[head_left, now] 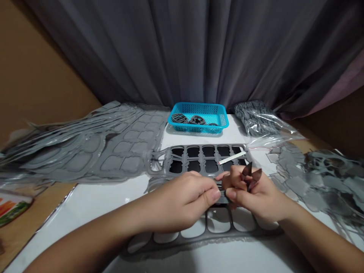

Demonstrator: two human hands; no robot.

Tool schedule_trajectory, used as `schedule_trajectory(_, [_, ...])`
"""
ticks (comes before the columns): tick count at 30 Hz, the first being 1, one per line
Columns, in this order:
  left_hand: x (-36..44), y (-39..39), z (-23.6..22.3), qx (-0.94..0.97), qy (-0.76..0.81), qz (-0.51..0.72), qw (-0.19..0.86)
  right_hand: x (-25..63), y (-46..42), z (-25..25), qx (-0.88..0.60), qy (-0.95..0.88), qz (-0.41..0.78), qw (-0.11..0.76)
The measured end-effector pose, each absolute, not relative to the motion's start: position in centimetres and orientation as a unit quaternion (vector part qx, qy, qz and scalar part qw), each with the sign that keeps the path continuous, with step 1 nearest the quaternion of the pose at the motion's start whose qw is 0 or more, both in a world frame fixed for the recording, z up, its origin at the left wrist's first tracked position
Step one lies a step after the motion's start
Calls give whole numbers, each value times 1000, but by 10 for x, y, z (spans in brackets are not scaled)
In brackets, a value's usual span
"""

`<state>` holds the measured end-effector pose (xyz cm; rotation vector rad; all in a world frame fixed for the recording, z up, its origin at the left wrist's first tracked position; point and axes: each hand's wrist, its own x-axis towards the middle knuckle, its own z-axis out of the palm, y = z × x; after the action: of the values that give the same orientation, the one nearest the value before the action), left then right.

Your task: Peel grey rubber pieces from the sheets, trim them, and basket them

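My left hand (187,201) and my right hand (253,193) meet above a grey moulded frame with rounded rectangular openings (217,237). The left fingertips pinch a narrow dark strip (221,193) at the frame's upper edge. My right hand grips several small, dark, pointed pieces (249,175), whose tips stick up between its fingers. Behind my hands lies a second grey frame (204,159) on a black backing, with a thin white strip (231,158) across its right part. My hands hide the middle of the nearer frame.
A blue plastic basket (198,118) holds dark grey loops at the back. Beside it is a clear bag of grey pieces (256,119). Stacked clear-wrapped grey sheets (85,146) lie left, and loose grey offcuts (321,182) lie right on the white surface (85,206).
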<state>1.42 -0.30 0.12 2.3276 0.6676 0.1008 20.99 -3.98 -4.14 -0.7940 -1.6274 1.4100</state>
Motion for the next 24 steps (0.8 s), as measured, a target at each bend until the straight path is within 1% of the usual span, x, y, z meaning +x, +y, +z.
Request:
schedule_trajectory(3, [14,-2,1,907,238,54,344,210,-41,-43,-314,-615,599,404])
schedule_trajectory(6, [15,-1,1,911,221,62,342,210,-42,-40,-307,-608,637,361])
schedule_trajectory(9, [16,0,-1,912,222,51,340,211,-42,-33,-291,-654,626,309])
schedule_trajectory(11, [17,0,-1,911,224,46,344,212,-42,-30,-283,-677,613,293])
schedule_trajectory(15, [16,2,0,897,214,62,383,214,-43,-31,-245,-652,645,313])
schedule_trajectory(20, [13,6,0,851,183,83,486,218,-44,-36,-199,-568,713,359])
schedule_trajectory(24, [13,6,0,836,180,97,509,216,-46,-34,-171,-527,738,384])
